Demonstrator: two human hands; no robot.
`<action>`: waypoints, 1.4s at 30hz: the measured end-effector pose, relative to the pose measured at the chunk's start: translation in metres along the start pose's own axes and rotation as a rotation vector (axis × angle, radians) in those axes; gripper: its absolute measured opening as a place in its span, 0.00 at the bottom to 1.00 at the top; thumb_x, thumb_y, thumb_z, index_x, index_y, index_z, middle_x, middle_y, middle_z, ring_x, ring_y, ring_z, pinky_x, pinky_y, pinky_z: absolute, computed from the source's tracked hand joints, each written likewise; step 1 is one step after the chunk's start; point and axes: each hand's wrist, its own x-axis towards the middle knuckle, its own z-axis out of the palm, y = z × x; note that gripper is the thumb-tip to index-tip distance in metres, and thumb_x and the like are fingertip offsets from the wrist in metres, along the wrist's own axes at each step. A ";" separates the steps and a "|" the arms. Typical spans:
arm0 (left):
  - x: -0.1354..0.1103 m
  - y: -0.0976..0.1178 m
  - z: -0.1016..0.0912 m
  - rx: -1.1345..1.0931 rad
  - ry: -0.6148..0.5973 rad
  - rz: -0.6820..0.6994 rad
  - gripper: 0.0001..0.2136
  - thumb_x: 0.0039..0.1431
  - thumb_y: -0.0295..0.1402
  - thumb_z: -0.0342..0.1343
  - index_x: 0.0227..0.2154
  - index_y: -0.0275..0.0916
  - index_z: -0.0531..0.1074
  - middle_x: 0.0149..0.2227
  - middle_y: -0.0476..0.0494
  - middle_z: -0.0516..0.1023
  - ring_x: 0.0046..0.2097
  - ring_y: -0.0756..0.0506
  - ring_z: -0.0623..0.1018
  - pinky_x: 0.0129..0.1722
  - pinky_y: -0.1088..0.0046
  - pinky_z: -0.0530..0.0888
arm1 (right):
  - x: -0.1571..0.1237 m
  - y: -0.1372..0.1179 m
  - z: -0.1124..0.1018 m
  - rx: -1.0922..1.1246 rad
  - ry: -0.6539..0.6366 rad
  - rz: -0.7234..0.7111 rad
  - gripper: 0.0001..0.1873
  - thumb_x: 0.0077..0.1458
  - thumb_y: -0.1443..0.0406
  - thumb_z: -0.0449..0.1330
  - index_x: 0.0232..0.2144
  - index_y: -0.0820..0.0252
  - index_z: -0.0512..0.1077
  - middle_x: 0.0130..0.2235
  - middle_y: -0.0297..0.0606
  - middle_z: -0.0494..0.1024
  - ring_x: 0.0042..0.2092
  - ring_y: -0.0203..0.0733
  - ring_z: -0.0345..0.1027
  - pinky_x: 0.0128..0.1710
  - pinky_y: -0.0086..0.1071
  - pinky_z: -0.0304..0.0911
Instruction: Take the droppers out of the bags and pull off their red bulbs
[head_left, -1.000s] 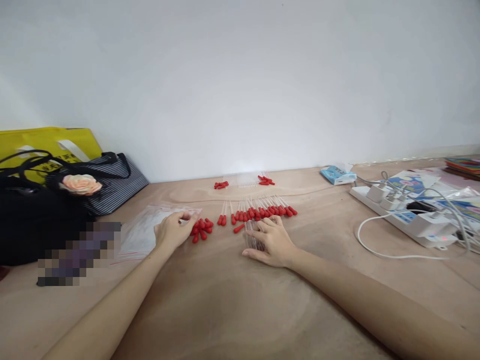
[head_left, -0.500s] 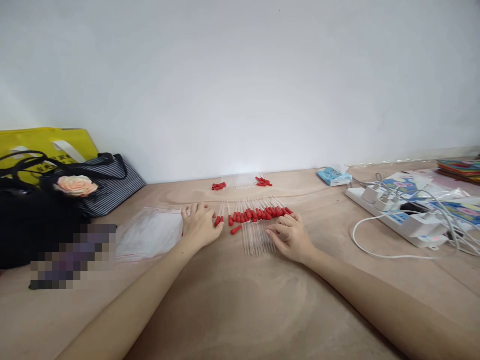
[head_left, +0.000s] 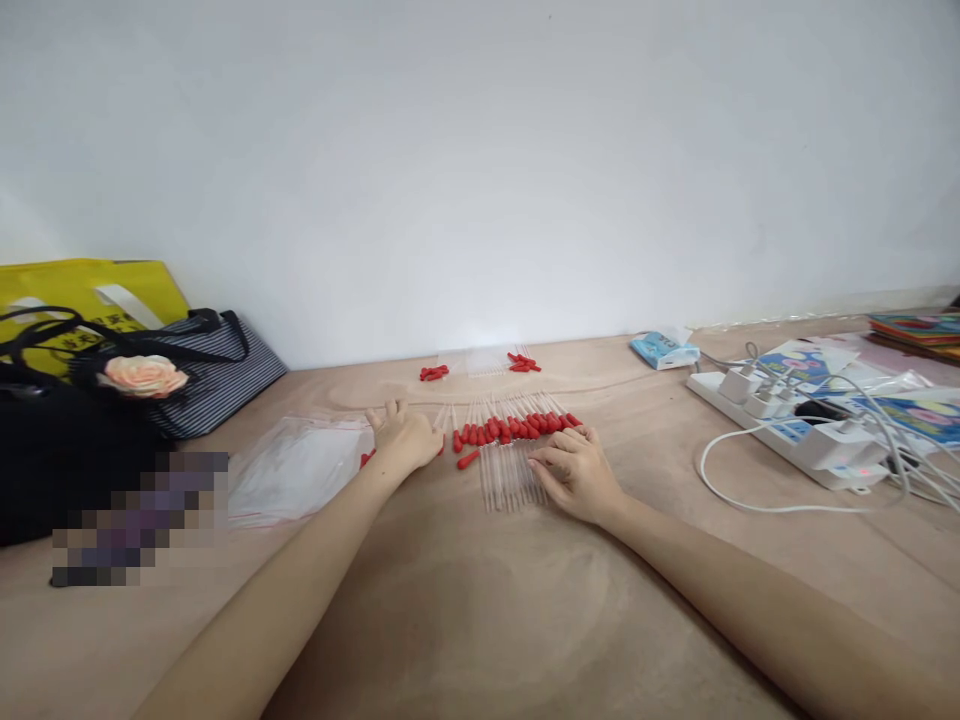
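Observation:
A dense row of glass droppers with red rubber bulbs [head_left: 517, 427] lies across the middle of the table, tubes pointing away. Thin clear tubes [head_left: 510, 480] lie on the near side of the row. My left hand [head_left: 403, 440] is at the row's left end, fingers spread, its thumb side beside a red bulb that it partly hides. At the right end, my right hand [head_left: 574, 472] rests with curled fingers, thumb and index close together by the clear tubes; what is between them is hidden. A single red bulb [head_left: 469, 459] lies just in front of the row.
Clear zip bags [head_left: 300, 465] lie left of my left hand. Small groups of red-bulbed droppers [head_left: 433, 373] sit near the wall. At right are a tissue pack [head_left: 664, 350] and a power strip [head_left: 780, 430] with cables. Bags [head_left: 217, 370] stand at far left.
My left hand has shifted slightly right and away from me, its wrist turned, covering more of the leftmost bulbs. My right hand stays in nearly the same place by the row.

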 end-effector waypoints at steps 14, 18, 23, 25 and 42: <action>-0.076 0.001 0.022 -0.407 0.499 0.618 0.06 0.58 0.29 0.45 0.28 0.37 0.64 0.29 0.48 0.74 0.33 0.48 0.72 0.39 0.67 0.60 | 0.001 -0.008 0.000 -0.037 0.016 -0.193 0.18 0.51 0.58 0.56 0.44 0.57 0.67 0.42 0.42 0.70 0.43 0.42 0.62 0.44 0.41 0.54; -0.075 0.006 0.017 -0.439 0.602 0.749 0.04 0.57 0.27 0.48 0.27 0.38 0.64 0.27 0.50 0.75 0.31 0.50 0.72 0.40 0.66 0.61 | 0.002 -0.015 0.003 -0.080 -0.026 -0.285 0.11 0.53 0.60 0.55 0.39 0.55 0.70 0.37 0.36 0.74 0.41 0.40 0.64 0.49 0.44 0.49; -0.077 0.007 0.015 -0.444 0.643 0.849 0.02 0.55 0.26 0.51 0.28 0.38 0.65 0.28 0.50 0.76 0.32 0.49 0.73 0.42 0.66 0.64 | 0.004 -0.019 0.010 -0.065 0.021 -0.360 0.08 0.55 0.62 0.54 0.35 0.57 0.71 0.29 0.32 0.77 0.39 0.38 0.65 0.54 0.46 0.43; -0.078 0.008 0.015 -0.456 0.589 0.822 0.02 0.55 0.28 0.50 0.31 0.37 0.67 0.32 0.47 0.77 0.35 0.48 0.73 0.43 0.65 0.64 | 0.004 -0.019 0.011 -0.063 0.042 -0.386 0.07 0.55 0.63 0.54 0.34 0.57 0.71 0.28 0.31 0.77 0.39 0.37 0.66 0.54 0.45 0.43; -0.081 0.011 0.016 -0.450 0.511 0.830 0.07 0.58 0.29 0.47 0.32 0.40 0.71 0.42 0.49 0.76 0.49 0.45 0.71 0.55 0.57 0.57 | 0.004 -0.024 0.011 -0.074 0.060 -0.477 0.08 0.56 0.67 0.51 0.31 0.60 0.70 0.20 0.29 0.73 0.35 0.33 0.66 0.55 0.42 0.45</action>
